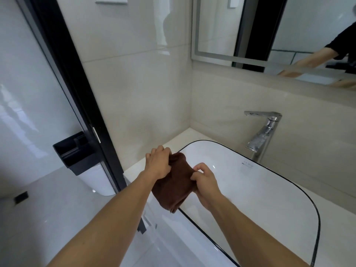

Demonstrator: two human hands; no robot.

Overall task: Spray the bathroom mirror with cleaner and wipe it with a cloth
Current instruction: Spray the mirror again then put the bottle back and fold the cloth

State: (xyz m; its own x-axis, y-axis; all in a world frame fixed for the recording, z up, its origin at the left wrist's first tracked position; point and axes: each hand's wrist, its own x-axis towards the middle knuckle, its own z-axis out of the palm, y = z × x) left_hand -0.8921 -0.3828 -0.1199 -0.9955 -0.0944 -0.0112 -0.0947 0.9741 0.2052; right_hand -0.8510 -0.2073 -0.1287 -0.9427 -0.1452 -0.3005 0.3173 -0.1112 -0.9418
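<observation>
A dark brown cloth (174,183) hangs bunched over the left end of the white basin. My left hand (158,163) grips its upper left part. My right hand (205,180) pinches its right edge. Both hands are closed on the cloth, which droops between and below them. The mirror (269,29) with its pale frame hangs on the wall at the upper right, well above my hands; it reflects my arms and a dark sleeve. No spray bottle is in view.
The white basin (273,193) with a thin black rim sits on a cream counter (169,147). A chrome faucet (264,132) stands behind it at the right. A black-framed glass partition (77,83) and a black holder (74,153) are to the left.
</observation>
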